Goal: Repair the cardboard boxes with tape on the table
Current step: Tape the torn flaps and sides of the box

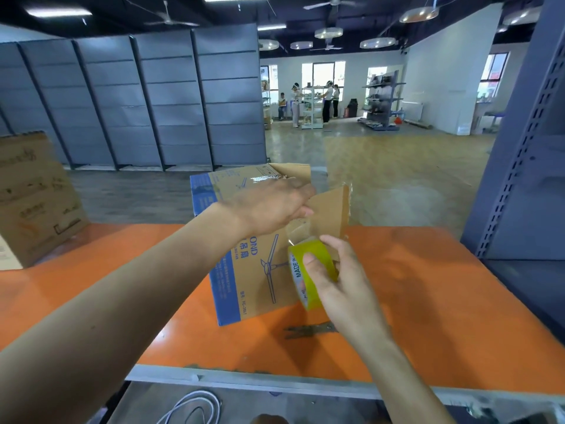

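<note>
box [244, 270] stands mid-table [428, 286] | left hand [272, 206] flat, pressing its top edge | right hand [345, 283] grips tape roll [315, 255] | tip: keep strip taut, smooth across flap [331, 209]

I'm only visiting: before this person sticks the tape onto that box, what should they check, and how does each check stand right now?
1. Right hand grips the tape roll: ok.
2. Left hand steadies the box at its top: ok.
3. Clear tape strip pulled from the roll toward the flap: ok.
4. Flap folded flat for taping: not ok, it stands out.
5. Tape end stuck to the cardboard: cannot tell.
6. Cutter nearby: a dark metal tool lies on the table; cannot tell whether it cuts.
</note>
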